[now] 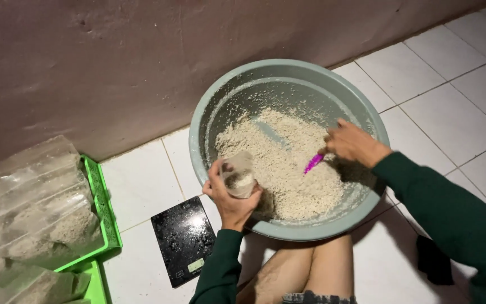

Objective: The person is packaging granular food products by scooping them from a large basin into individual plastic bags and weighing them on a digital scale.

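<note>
Clear bags (32,214): stacked in green crates at far left, part-filled with pale grain.
Small clear bag (238,175): held open in the left hand (230,197).
Scale screen (196,265): small pale rectangle on the black floor scale (184,239).

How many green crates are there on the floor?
2. One green crate stands at the left by the wall, stacked with clear filled bags. A second crate shows at the bottom-left edge, mostly cut off. More may lie out of frame.
</note>
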